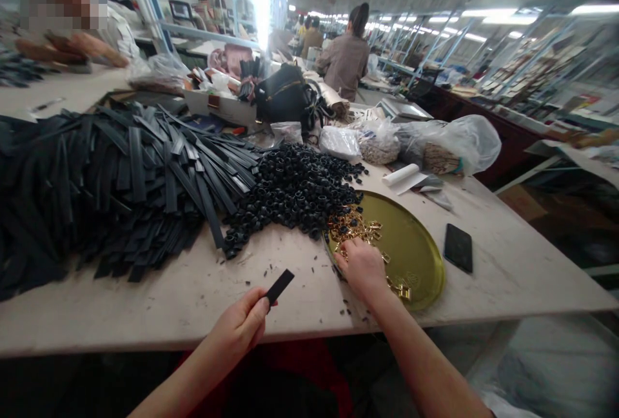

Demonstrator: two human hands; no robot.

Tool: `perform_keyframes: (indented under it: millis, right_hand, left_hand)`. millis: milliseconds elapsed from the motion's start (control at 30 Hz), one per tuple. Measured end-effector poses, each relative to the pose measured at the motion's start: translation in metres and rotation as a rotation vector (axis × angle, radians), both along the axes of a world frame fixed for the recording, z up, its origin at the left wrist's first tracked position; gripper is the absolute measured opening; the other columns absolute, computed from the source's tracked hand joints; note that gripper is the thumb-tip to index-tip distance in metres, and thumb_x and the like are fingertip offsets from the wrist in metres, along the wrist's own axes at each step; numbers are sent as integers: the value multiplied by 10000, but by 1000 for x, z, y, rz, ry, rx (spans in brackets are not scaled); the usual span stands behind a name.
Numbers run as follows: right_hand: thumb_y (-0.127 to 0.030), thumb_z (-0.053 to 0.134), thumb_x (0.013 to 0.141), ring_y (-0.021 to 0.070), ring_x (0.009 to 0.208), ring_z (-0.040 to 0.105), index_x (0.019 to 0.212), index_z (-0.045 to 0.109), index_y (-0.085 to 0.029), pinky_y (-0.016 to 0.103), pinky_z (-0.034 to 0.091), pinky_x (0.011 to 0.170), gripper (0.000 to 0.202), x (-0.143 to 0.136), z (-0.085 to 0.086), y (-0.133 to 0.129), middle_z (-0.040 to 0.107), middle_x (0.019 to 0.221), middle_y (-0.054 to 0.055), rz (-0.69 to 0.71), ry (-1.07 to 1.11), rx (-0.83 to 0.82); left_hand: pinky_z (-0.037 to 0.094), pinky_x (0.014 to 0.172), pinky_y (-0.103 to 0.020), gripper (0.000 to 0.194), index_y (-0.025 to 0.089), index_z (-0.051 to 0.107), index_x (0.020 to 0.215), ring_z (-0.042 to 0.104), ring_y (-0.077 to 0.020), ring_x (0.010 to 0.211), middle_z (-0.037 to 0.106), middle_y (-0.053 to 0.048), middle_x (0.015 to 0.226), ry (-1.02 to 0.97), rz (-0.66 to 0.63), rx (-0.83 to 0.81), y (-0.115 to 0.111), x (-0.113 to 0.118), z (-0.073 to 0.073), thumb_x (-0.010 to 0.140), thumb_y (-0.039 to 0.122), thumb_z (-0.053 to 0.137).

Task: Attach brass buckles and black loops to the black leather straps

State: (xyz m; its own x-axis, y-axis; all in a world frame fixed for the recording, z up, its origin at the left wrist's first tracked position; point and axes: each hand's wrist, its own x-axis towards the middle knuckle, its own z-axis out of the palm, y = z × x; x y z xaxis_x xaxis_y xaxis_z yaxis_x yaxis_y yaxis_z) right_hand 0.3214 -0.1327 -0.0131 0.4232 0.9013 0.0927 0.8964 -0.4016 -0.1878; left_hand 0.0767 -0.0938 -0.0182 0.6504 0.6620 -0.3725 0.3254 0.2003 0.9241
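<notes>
Our left hand: closed round black strip, held above worktop | Our right hand: fingers curled at gold buckles on round tray; we cannot tell its grip

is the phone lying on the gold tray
No, the phone lies on the table, to the right of the gold tray and apart from its rim.

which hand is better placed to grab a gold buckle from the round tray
Likely the right: the right hand is at the gold buckles on the round tray, while the left hand holds a black strip off to the side.
</notes>
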Motion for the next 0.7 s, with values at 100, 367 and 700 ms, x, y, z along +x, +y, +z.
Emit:
perform_keyframes:
  millis: [100,367,700]
  right_hand:
    - [-265,524,776,270,793,574,809,618,-107,352,366,666,188,17,-9,16,628,815,156,-31,-249,-136]
    - [-133,394,844,209,751,591,915,624,-126,304,402,642,241,12,-4,8,633,858,126,97,-151,-74]
    - [-188,512,762,103,614,532,1063,522,-219,247,436,568,303,-82,14,-13,578,820,3,323,1209,202]
  left_hand:
    - [222,377,-171,300,177,454,807,292,-70,394,338,91,458,29,-22,39,3,8,-1,842,454,344]
    - [310,435,-197,277,179,467,767,384,-91,449,426,64,526,95,-80,118,10,13,12,842,420,352]
    - [298,488,-204,244,161,532,761,414,-94,535,462,52,586,62,80,333,6,22,26,783,402,497]
